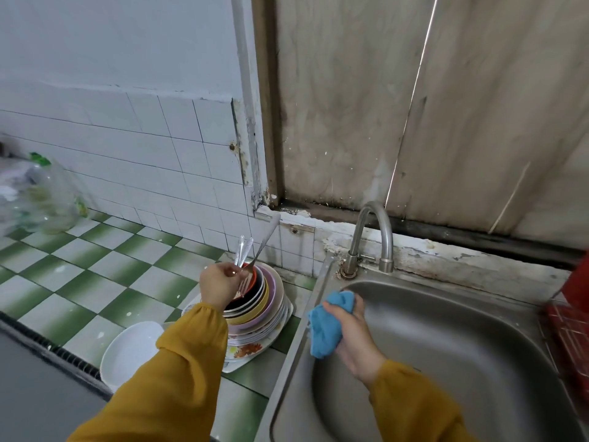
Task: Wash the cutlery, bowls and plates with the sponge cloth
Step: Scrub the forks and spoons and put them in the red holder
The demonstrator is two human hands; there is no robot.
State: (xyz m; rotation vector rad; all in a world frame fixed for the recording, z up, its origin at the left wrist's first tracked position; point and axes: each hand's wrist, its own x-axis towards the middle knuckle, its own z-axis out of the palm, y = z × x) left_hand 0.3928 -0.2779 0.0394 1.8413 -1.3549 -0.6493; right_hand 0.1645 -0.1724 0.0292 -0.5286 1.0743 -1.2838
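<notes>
Cutlery (pixel 242 253) in closed left grip (pixel 218 283)

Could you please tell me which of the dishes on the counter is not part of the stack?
The plain white plate, lying by itself on the green-checked counter left of the stack; every other dish is piled there.

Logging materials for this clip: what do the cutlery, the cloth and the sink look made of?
The cutlery looks like polished steel, glinting silver; the cloth soft blue fabric, crumpled; the sink brushed stainless steel, dull grey sheen.
</notes>
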